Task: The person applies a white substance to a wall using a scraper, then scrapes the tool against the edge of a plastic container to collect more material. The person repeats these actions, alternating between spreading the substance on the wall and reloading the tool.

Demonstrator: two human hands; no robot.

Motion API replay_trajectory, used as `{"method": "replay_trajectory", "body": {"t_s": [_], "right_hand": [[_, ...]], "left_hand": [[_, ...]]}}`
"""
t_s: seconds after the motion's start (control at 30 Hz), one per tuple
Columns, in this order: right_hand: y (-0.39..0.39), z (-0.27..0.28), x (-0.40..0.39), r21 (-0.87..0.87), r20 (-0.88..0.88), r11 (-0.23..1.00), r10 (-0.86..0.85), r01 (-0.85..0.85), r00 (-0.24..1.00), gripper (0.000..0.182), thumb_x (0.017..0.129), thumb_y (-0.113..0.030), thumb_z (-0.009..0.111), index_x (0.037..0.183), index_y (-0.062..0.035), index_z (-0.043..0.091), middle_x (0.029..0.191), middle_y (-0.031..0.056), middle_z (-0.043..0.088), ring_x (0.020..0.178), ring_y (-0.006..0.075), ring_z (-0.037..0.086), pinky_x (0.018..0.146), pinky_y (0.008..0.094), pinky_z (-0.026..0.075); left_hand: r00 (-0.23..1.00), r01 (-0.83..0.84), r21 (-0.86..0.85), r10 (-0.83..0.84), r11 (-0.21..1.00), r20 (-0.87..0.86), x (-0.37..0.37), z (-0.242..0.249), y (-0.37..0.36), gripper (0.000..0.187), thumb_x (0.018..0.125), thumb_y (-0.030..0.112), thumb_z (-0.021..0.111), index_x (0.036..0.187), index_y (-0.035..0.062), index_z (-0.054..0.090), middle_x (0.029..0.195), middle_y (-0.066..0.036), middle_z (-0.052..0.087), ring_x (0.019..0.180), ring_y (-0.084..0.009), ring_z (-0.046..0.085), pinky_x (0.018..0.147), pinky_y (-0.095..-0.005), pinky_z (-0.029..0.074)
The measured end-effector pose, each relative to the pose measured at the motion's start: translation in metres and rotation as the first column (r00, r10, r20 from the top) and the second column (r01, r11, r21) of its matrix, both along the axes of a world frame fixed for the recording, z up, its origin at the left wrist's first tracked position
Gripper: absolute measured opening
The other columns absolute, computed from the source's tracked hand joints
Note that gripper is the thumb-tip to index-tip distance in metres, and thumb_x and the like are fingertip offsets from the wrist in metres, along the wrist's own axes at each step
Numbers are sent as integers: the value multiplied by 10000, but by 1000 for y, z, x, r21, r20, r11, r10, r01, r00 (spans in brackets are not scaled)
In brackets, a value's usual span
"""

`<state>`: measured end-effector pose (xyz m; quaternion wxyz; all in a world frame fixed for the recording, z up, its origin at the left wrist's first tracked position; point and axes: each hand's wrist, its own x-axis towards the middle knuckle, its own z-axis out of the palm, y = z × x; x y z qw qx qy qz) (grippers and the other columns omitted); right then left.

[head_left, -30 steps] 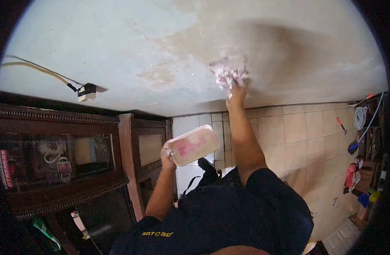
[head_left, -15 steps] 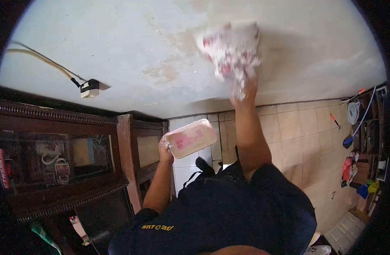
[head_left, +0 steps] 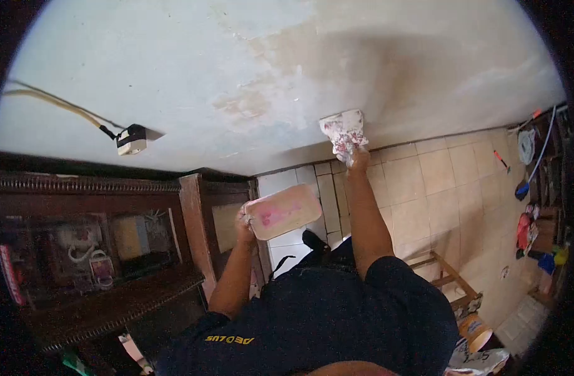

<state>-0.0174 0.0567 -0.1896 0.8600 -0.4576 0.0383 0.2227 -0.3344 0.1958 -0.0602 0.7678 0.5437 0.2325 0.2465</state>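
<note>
My right hand (head_left: 357, 161) is closed round the narrow end of a fan-shaped scraper (head_left: 344, 128), thickly smeared with white paste and showing red patches. The scraper's broad edge is at the lower part of the pale wall (head_left: 193, 69); whether it touches cannot be made out. Fingers of my left hand (head_left: 245, 224) grip the short side of a shallow, rounded rectangular tray (head_left: 287, 213), pale pink with brighter pink marks inside. White paste coats those fingers too. Brownish, patchy areas show on the wall above.
A socket box (head_left: 131, 139) with a cable juts from the wall at left. Below it stands a dark wooden cabinet (head_left: 190, 225) with glass panes. Beige floor tiles (head_left: 437, 169) lie at right, with a wooden stool (head_left: 453, 276), a yellowish bucket (head_left: 475, 332) and cluttered shelves (head_left: 543, 207).
My right hand and the scraper have come down the wall, closer to the floor. The left hand still holds the tray in nearly the same place. The view has shifted slightly, revealing the stool.
</note>
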Motion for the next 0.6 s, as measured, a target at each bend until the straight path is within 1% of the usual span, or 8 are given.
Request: {"method": "replay_trajectory", "body": {"t_s": [0.03, 0.1, 0.17, 0.33, 0.43, 0.47, 0.53, 0.6], "right_hand": [[-4, -2, 1, 0, -8, 1000, -16, 16, 1000, 395, 808, -227, 578, 1133, -15, 503, 950, 60, 590, 803, 171, 592, 632, 330, 495], [-20, 13, 9, 532, -349, 840, 106, 104, 931, 464, 819, -291, 554, 1183, -22, 448, 1036, 74, 559, 851, 200, 580, 691, 375, 488], [-30, 155, 2, 544, -86, 814, -185, 201, 979, 416, 848, -306, 498, 1165, -43, 443, 1068, 83, 539, 891, 220, 563, 766, 397, 472], [-16, 176, 81, 603, 193, 792, -256, 91, 947, 396, 816, -185, 537, 1173, -43, 439, 1064, 85, 541, 892, 219, 566, 748, 363, 489], [17, 84, 104, 720, 72, 678, -289, 151, 955, 461, 751, -84, 621, 1171, -7, 447, 1034, 95, 559, 861, 221, 589, 703, 332, 509], [27, 15, 122, 247, -340, 880, -312, 405, 887, 332, 795, -195, 560, 1073, -23, 494, 976, 83, 553, 825, 219, 558, 727, 342, 469], [27, -65, 81, 372, 14, 870, -352, 322, 936, 354, 780, -208, 578, 1072, -24, 498, 970, 64, 550, 823, 204, 549, 709, 329, 459], [15, -62, 33, 364, -46, 865, -353, 344, 935, 382, 767, -217, 598, 1080, -25, 493, 947, 60, 550, 820, 175, 542, 697, 311, 454]], "left_hand": [[999, -24, -87, 20, 996, -48, 0, 3, 1, 314, 746, 210, 523, 993, 19, 541, 943, -88, 583, 823, -190, 582, 733, -320, 493], [995, -41, -176, 24, 984, -99, 0, 6, 3, 310, 748, 213, 525, 988, 17, 540, 937, -88, 583, 815, -191, 584, 723, -322, 497], [1000, 10, -121, -10, 993, -3, 1, 9, 4, 326, 745, 229, 551, 990, 16, 533, 928, -85, 583, 824, -198, 581, 741, -336, 494], [1000, 28, -46, -28, 999, 11, 1, 9, 18, 418, 725, 280, 621, 1024, 8, 516, 955, -93, 580, 847, -203, 577, 774, -346, 485], [999, 24, -31, -22, 999, 45, -9, 2, 28, 473, 720, 318, 642, 1042, -2, 508, 977, -96, 575, 865, -203, 573, 783, -347, 481], [999, 7, -32, -6, 999, 33, -8, 2, 30, 496, 720, 338, 646, 1047, -7, 506, 987, -96, 573, 873, -202, 571, 784, -347, 480], [1000, 0, 11, 0, 1000, -14, -12, 10, 32, 509, 716, 351, 650, 1045, -10, 508, 985, -95, 573, 877, -202, 571, 784, -344, 479], [998, -4, 58, 8, 998, -60, -15, 8, 42, 522, 712, 365, 653, 1043, -12, 510, 983, -94, 574, 880, -201, 570, 783, -341, 478]]}}
